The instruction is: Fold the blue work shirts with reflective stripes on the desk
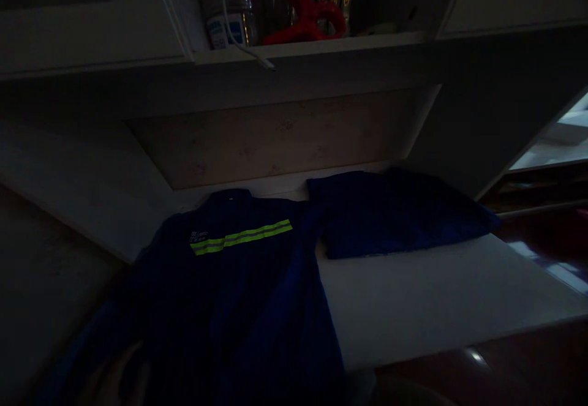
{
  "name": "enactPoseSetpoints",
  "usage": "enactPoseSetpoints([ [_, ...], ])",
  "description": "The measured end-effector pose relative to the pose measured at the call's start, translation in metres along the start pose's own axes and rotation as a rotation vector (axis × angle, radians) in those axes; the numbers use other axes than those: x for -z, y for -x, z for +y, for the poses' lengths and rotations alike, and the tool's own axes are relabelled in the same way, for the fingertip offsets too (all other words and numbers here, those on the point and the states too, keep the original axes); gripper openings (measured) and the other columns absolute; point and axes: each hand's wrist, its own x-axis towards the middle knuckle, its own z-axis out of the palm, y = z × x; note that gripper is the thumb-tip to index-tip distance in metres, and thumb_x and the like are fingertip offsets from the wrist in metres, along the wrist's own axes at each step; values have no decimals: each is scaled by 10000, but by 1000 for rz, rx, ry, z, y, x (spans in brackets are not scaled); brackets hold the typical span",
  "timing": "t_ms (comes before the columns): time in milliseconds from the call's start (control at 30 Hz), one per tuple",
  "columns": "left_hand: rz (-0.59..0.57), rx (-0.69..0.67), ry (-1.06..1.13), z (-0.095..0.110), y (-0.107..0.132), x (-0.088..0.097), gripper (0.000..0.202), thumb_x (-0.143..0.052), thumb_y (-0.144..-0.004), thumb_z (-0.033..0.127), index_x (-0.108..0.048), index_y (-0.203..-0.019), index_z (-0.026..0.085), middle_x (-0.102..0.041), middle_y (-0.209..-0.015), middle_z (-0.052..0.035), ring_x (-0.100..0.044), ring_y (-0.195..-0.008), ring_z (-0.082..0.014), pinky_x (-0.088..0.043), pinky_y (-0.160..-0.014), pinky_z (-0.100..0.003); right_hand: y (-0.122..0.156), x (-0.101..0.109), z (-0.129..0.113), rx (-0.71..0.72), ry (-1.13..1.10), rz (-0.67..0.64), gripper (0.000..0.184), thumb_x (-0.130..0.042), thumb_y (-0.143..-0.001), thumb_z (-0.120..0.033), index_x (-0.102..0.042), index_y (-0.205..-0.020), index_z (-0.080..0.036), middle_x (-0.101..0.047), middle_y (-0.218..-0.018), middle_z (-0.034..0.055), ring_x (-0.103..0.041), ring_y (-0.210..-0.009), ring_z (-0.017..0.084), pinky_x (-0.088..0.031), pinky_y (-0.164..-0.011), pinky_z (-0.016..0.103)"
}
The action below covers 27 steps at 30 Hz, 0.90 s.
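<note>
A dark blue work jacket (257, 283) lies spread front up on the white surface, its collar toward the back panel. A yellow-green reflective stripe (257, 233) crosses its chest, with small pale lettering above the stripe's left end. At the bottom left, my left hand (114, 375) is over the jacket's sleeve side, fingers apart; it is very dim, and whether it touches the cloth I cannot tell. My right hand does not show. To the right of the jacket is a folded dark blue garment (395, 213), close against the jacket's sleeve.
The white bench top (413, 302) runs to the right, with a dark reddish floor (478, 363) beyond its edge. Above is an open shelf (367, 41) holding red-handled scissors (312, 20) and a jar (229, 26). A white cable (248, 51) hangs over its lip.
</note>
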Motion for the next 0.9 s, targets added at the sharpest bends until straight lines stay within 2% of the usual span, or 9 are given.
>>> enactPoseSetpoints([
  [167,-124,-171,225,115,-53,-52,508,-377,-872,577,-612,-1191,259,-625,-1296,-84,-588,-1203,-264,-492,-1052,-427,-45,83,-41,90,26,-175,278,-599,-808,-446,-738,-889,-219,-743,-858,40,-702,-735,194,-541,-683,316],
  [200,-143,-206,225,134,-69,-64,531,-364,-884,572,-617,-1203,231,-616,-1315,-96,-574,-1225,-259,-473,-1071,-420,-67,102,-49,107,12,-118,302,-558,-847,-435,-712,-943,-193,-740,-893,50,-697,-743,180,-540,-693,307],
  [300,-144,-300,136,167,-121,-92,588,-325,-914,546,-611,-1251,159,-580,-1370,-135,-534,-1276,-265,-430,-1100,-415,-145,157,-66,55,78,306,314,-467,-915,-393,-645,-1017,-156,-728,-915,63,-680,-714,149,-543,-685,286],
  [367,-121,-339,6,173,-153,-106,585,-313,-930,508,-593,-1289,141,-527,-1429,-155,-484,-1323,-297,-402,-1108,-471,-198,189,-74,-23,207,495,282,-437,-929,-319,-630,-1058,-159,-727,-980,75,-687,-749,150,-541,-698,277],
  [467,-142,-295,-195,174,-186,-122,546,-323,-934,462,-549,-1355,199,-430,-1513,-153,-378,-1390,-378,-339,-1059,-677,-264,222,-84,-62,345,618,334,-460,-931,-337,-596,-1184,-165,-699,-1135,117,-690,-927,204,-524,-812,317],
  [533,-214,-297,-275,173,-198,-130,507,-366,-920,443,-542,-1363,269,-409,-1532,-129,-320,-1416,-406,-262,-1026,-773,-299,233,-92,-73,435,671,480,-511,-911,-426,-527,-1304,-151,-657,-1231,158,-647,-1082,260,-491,-904,357],
  [633,-311,-365,-363,170,-208,-142,458,-457,-885,401,-574,-1325,344,-397,-1545,-83,-256,-1442,-415,-135,-1038,-806,-343,236,-102,-88,563,705,690,-550,-864,-551,-431,-1405,-139,-607,-1306,198,-592,-1185,321,-466,-952,411],
  [767,-376,-326,-469,166,-220,-148,480,-483,-875,298,-543,-1343,382,-334,-1578,-57,-221,-1453,-416,-99,-1032,-814,-379,234,-107,-106,709,673,515,-549,-875,-507,-560,-1275,-184,-669,-1198,184,-638,-1103,340,-488,-896,443],
  [900,-400,-421,-584,159,-234,-144,652,-427,-831,78,-483,-1361,455,-292,-1591,-6,-193,-1460,-413,-64,-1014,-835,-376,245,-102,-113,790,668,372,-350,-986,-356,-603,-1169,-154,-682,-1131,199,-655,-1068,308,-483,-886,417],
])
